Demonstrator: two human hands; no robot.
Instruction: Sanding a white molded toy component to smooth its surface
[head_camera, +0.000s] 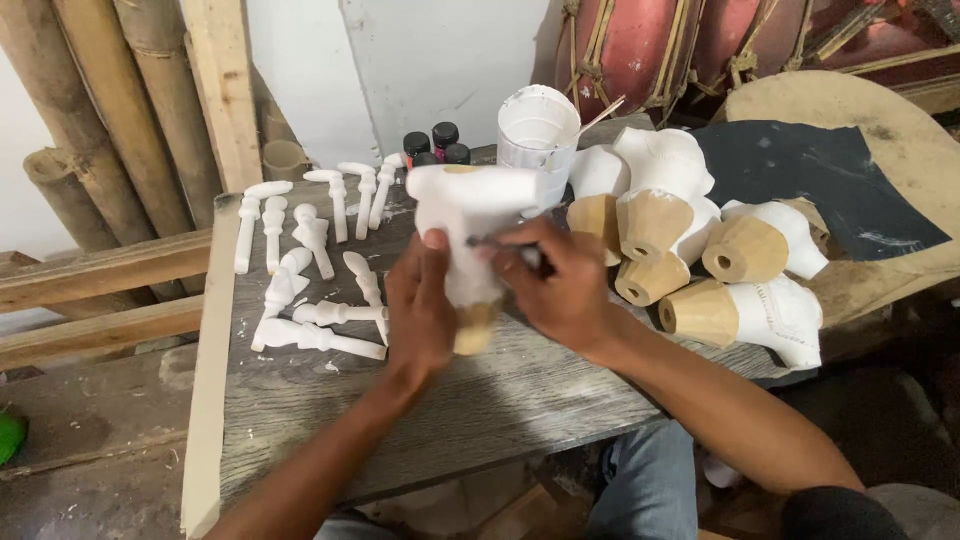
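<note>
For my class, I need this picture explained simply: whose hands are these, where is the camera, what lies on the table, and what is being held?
There is no machine here. One camera sits on a person's head and looks down, so both hands are that person's own. The left hand grips a white-painted wooden figure with a bare wood base. The right hand holds a thin brush against it. They work over a grey wooden table. On its left lie small white carved pieces. On the right lies a pile of similar figures, white with bare wood ends. At the back stand a white paint tub and small dark-capped bottles.
</note>
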